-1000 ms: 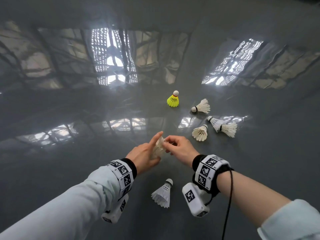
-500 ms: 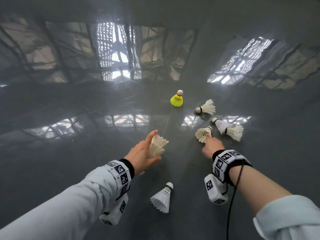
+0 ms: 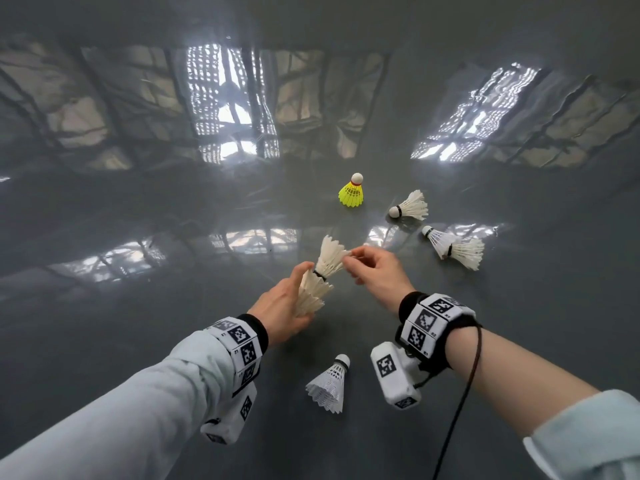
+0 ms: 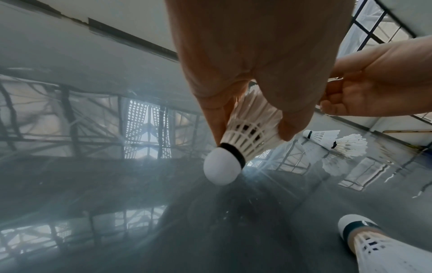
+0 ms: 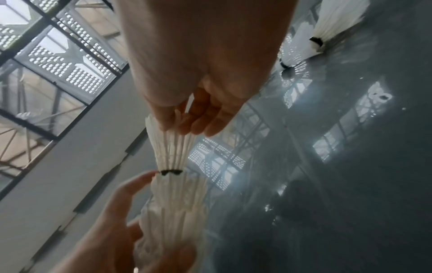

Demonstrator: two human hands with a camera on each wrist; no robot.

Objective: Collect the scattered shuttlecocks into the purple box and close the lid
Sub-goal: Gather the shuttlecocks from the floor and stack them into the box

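Above open grey floor (image 3: 138,306), hands nest shuttlecocks (image 3: 322,275).

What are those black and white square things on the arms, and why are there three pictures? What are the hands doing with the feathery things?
No robot here, just a person's two hands. The checkered bands on the wrists hold little cameras. One picture comes from a camera on the person's head, looking down. The other two come from the wrist cameras, looking along the fingers.

The feathery things are shuttlecocks, for badminton. The left hand holds a stack of white shuttlecocks. The right hand pinches the feathers of another white shuttlecock and fits its nose into the top of the stack.

On the shiny grey floor lie a yellow shuttlecock, a single white one, a nested white pair and one near the wrists. The purple box is not in view.
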